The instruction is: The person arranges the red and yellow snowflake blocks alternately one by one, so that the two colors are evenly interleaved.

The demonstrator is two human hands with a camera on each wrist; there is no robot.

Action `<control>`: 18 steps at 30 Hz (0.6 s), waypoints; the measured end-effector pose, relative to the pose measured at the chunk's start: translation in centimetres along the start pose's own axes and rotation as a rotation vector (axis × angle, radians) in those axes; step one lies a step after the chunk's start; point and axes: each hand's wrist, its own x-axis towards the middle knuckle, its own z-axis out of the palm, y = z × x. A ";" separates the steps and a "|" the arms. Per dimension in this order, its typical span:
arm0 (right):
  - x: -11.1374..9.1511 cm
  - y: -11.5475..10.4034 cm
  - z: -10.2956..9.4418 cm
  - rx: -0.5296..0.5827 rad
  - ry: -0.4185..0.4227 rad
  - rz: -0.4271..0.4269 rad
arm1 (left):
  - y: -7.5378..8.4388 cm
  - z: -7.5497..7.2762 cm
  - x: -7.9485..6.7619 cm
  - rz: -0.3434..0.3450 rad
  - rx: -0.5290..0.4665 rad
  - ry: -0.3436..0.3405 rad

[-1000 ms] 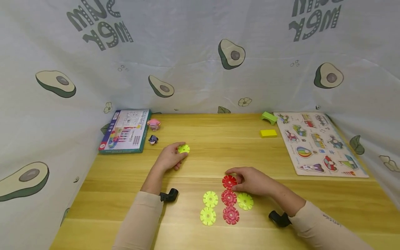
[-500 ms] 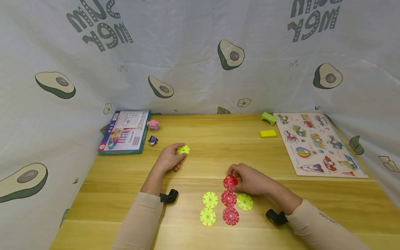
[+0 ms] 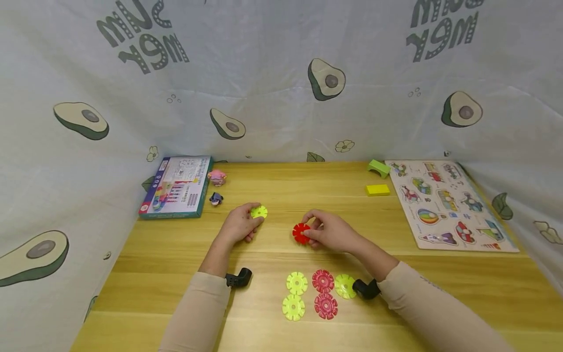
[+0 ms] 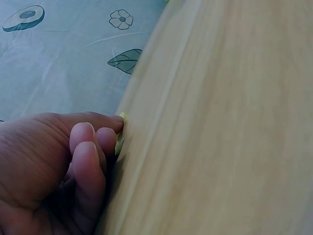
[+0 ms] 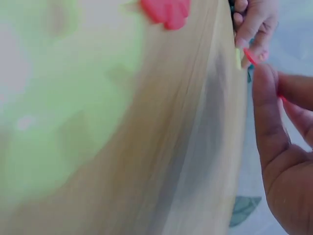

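Observation:
My left hand (image 3: 239, 224) pinches a yellow notched plastic disc (image 3: 259, 211) between thumb and fingers, in the middle of the table. To its right, my right hand (image 3: 333, 231) pinches a red notched disc (image 3: 301, 233) by its edge; the right wrist view shows this red disc (image 5: 251, 56) tilted, with the left hand beyond. Nearer me lie two pinkish-red discs (image 3: 323, 281), one before the other. Two yellow discs (image 3: 296, 283) lie to their left, and another yellow disc (image 3: 344, 286) lies to their right, close by the right wrist camera.
At the back left lies a boxed toy set (image 3: 176, 187), with a pink figure (image 3: 217, 177) and a small dark figure (image 3: 216, 198) beside it. A green arch block (image 3: 378, 167), a yellow block (image 3: 378, 189) and a picture puzzle board (image 3: 446, 205) are at the back right.
My right hand has taken the red disc from the far end of the red column and carried it leftward and away from me, towards the left hand. The left hand stays put.

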 end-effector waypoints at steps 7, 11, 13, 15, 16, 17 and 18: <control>4.3 -1.4 2.0 0.093 0.094 0.062 | 0.1 0.0 0.0 -0.003 -0.006 -0.003; 6.3 -1.8 2.9 0.112 0.106 0.089 | 0.2 0.0 0.0 -0.008 -0.005 0.001; 7.1 -2.0 3.1 0.087 0.113 0.099 | 0.2 0.1 0.0 -0.003 -0.003 0.001; 7.7 -2.2 3.3 0.036 0.118 0.101 | 0.2 0.0 0.0 -0.005 -0.003 0.002; 7.9 -2.2 3.4 0.003 0.119 0.101 | 0.2 0.0 0.0 -0.006 -0.002 0.002; 8.1 -2.3 3.4 -0.032 0.120 0.101 | 0.2 0.0 0.0 -0.007 0.000 0.002; 8.2 -2.3 3.5 -0.061 0.121 0.102 | 0.2 -0.1 0.0 -0.010 -0.001 0.000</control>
